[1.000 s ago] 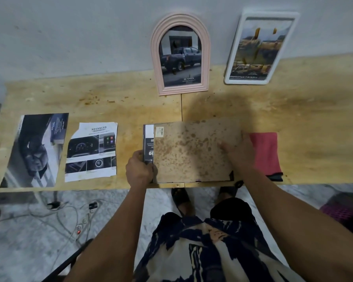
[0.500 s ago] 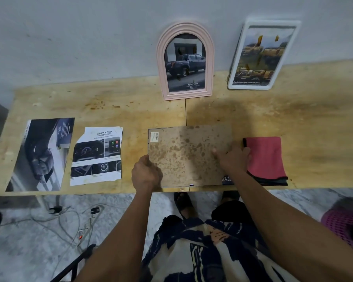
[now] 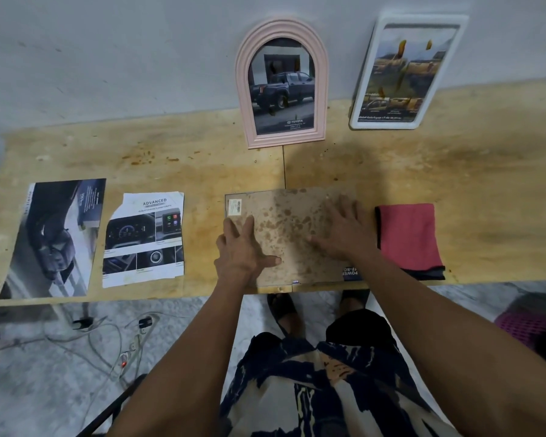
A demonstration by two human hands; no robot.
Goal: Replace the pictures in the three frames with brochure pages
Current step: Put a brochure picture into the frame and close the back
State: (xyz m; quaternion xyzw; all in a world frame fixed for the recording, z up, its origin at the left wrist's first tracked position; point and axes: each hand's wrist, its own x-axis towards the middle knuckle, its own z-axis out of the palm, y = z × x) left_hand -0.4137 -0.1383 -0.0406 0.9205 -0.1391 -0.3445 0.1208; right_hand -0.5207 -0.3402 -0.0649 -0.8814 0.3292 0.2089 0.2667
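Left hand and right hand press backing board (both flat)

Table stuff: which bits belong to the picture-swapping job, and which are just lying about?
Job: backing board under both flat hands, left hand, right hand; pink arched frame; white frame; two loose brochure pages.

Lying about: red cloth; floor cables.

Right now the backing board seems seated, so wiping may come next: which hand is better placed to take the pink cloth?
Probably the right hand: it lies flat on the backing board, beside the pink cloth. The left hand presses the far side.
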